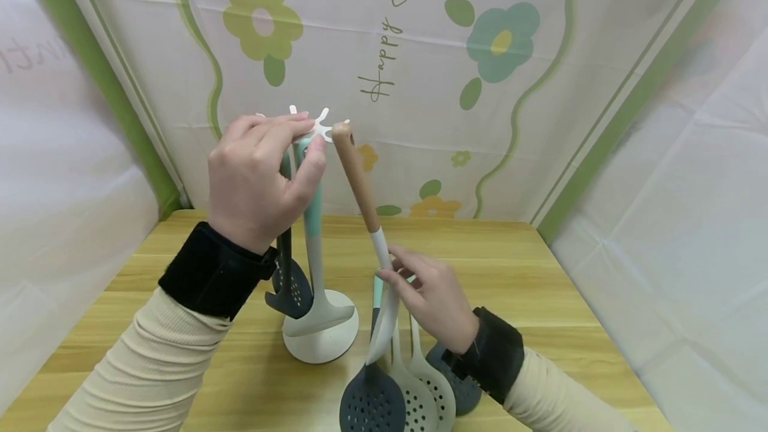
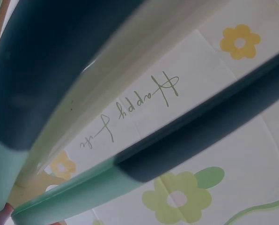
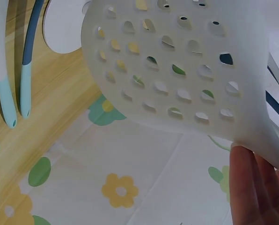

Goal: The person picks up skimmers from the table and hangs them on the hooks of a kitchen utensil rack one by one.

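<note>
Floral backdrop (image 1: 336, 32) behind wooden table (image 1: 480, 265), lettered "Happy", next word cut off. Perforated white utensil (image 1: 380, 245) beside white stand (image 1: 324, 351), pinched at neck by right hand (image 1: 435, 295); left hand (image 1: 261, 175) at stand top, grip hidden, cannot tell whether clasping.

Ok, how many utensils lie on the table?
4, left to right: dark utensil, pale utensil, second pale utensil, second dark utensil by the right wristband. More may be hidden.

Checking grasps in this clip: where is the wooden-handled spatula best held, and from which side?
Probably by its slim white neck, from the right, as the right hand holds it: the spatula leans left, wooden handle up beside the rack, and the left hand crowds that side.
</note>
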`<state>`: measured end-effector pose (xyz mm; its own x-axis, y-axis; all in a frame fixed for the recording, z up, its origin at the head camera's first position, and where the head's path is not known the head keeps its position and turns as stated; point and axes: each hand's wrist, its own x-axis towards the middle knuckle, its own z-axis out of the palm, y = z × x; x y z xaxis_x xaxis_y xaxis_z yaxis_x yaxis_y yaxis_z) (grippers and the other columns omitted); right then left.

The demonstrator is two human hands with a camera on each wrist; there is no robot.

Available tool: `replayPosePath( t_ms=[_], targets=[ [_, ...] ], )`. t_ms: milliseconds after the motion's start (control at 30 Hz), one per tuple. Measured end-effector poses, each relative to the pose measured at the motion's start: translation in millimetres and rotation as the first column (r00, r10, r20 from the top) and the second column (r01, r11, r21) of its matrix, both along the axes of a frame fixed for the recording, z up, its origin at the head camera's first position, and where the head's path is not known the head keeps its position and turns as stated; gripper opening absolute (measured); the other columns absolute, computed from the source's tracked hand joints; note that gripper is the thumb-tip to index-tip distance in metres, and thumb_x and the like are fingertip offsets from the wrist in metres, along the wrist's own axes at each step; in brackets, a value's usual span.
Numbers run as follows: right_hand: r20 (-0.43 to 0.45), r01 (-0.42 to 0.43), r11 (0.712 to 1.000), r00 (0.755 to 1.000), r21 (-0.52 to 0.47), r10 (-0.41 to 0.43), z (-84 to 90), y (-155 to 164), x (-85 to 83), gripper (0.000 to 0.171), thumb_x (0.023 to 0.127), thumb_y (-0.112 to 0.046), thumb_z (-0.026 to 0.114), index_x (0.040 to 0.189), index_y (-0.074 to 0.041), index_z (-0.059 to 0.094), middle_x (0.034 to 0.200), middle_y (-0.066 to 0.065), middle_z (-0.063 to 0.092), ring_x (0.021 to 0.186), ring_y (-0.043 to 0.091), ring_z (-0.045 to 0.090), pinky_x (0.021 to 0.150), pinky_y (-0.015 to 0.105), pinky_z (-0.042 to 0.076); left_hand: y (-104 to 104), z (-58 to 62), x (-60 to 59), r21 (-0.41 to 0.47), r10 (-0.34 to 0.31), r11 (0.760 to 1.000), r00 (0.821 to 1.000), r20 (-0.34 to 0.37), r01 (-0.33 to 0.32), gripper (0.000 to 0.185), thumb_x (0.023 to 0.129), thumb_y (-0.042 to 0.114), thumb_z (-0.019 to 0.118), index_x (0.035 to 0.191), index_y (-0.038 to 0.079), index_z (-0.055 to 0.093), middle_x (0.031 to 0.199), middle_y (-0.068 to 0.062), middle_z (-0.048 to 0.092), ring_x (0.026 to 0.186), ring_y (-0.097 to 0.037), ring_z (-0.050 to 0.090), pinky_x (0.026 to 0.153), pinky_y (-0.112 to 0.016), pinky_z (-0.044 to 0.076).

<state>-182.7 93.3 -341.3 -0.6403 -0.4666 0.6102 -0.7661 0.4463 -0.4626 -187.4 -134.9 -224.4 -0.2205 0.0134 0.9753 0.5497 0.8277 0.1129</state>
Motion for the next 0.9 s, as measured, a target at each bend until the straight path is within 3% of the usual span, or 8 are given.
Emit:
replayPosePath(
  t_ms=[167,367,667,900],
  targets=[
    [-0.015,0.01,1.0,1.0,0.016,-0.01,0.9,-3.2,0.1,0.031,0.091,-0.017,0.069,0.121,-0.008,0.067,0.083,0.003,0.072,0.069,0.009,0.064,0.059,0.016,0.054,0.4,3.7,0.2,-0.049,0.05,0.998,0.999,0.008,-0.05,0.049,0.093,0.037,0.05,0.091,-0.004,0.076,0.096,-0.016,0.077,0.083,-0.039,0.066,0.075,-0.048,0.054],
    [0.036,-0.01,1.0,0.999,0.026,0.009,-0.1,-7.1,-0.1,0.028,0.092,-0.019,0.068,0.118,-0.009,0.067,0.084,0.003,0.072,0.07,0.011,0.068,0.06,0.017,0.055,0.5,5.7,-0.4,-0.106,0.1,0.99,0.995,0.013,-0.098,0.051,0.09,0.044,0.063,0.092,-0.006,0.074,0.093,-0.018,0.076,0.078,-0.041,0.065,0.073,-0.047,0.054],
    [0.12,-0.042,0.998,0.992,0.053,0.035,-1.6,-8.8,0.3,0.025,0.095,-0.018,0.064,0.118,-0.01,0.068,0.097,0.004,0.074,0.081,0.013,0.071,0.065,0.019,0.057,1.4,5.8,-1.0,-0.093,0.088,0.992,0.996,-0.002,-0.087,0.047,0.088,0.04,0.067,0.091,-0.006,0.074,0.091,-0.018,0.076,0.076,-0.04,0.064,0.072,-0.047,0.054],
    [0.132,-0.058,0.996,0.99,0.069,0.049,-4.7,-6.6,0.2,0.029,0.096,-0.016,0.062,0.124,-0.009,0.067,0.1,0.004,0.074,0.083,0.013,0.071,0.067,0.019,0.057,-1.1,5.1,-0.6,-0.108,0.087,0.99,0.996,0.004,-0.086,0.045,0.088,0.039,0.068,0.091,-0.006,0.073,0.093,-0.018,0.076,0.078,-0.04,0.065,0.074,-0.047,0.054]
  ],
)
